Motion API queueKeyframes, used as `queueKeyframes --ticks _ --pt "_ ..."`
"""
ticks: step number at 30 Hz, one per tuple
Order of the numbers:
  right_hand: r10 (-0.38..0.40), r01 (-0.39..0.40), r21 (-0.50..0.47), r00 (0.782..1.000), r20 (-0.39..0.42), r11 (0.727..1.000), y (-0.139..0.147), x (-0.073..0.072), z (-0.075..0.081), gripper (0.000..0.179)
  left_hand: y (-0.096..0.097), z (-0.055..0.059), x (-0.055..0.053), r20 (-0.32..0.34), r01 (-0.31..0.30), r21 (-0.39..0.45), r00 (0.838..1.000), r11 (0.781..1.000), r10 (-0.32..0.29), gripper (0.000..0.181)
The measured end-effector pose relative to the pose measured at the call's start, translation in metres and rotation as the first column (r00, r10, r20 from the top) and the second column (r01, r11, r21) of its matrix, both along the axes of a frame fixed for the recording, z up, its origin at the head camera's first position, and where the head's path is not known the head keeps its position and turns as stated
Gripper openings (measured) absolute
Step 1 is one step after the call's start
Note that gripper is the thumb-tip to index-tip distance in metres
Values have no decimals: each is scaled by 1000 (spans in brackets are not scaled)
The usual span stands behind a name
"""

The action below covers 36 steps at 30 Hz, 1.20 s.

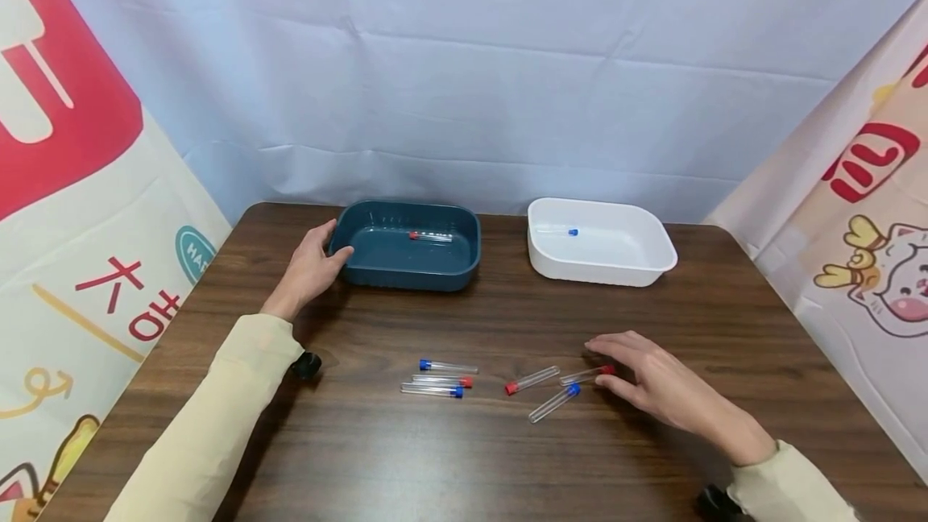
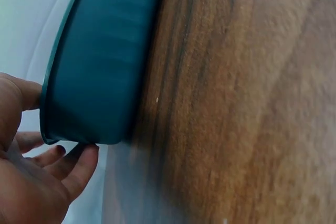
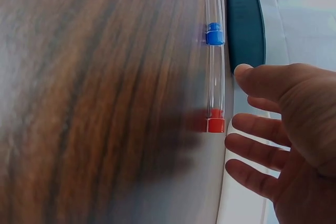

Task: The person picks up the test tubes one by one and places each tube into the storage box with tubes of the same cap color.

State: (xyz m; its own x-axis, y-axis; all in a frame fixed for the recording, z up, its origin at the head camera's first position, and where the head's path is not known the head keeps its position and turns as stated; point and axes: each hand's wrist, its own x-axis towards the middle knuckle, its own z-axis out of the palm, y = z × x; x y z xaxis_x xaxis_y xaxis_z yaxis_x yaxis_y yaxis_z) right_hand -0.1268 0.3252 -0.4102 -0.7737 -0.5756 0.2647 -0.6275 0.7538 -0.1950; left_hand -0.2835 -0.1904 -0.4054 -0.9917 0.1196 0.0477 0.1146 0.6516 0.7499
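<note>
Now left hand grips teal tray at 9 o'clock; right hand slack, empty: best pinch red-capped test tube by its 3-o'clock end.

Room between teal tray and white tray; tubes in front

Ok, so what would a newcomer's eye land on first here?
Probably the teal tray at the back left of the table, gripped at its left end by the left hand, and the white tray to its right. Next, likely the six tubes with bright red or blue caps, lying in front of the trays, the right hand near the rightmost ones.
</note>
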Motion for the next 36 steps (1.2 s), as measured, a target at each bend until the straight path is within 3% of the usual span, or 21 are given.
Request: queueKeyframes --ticks 9,24,36 --pt "35 -35 -6 999 -1 999 -7 -6 -1 42 -11 -2 4 -1 35 -20 999 999 -35 70" --pt "43 -43 -10 999 4 999 -8 -3 -7 32 -7 -1 5 21 88 -65 996 994 -87 70" --pt "101 -105 -44 991 -85 993 -2 -4 -11 28 -6 -1 11 48 100 -69 994 993 -96 72"
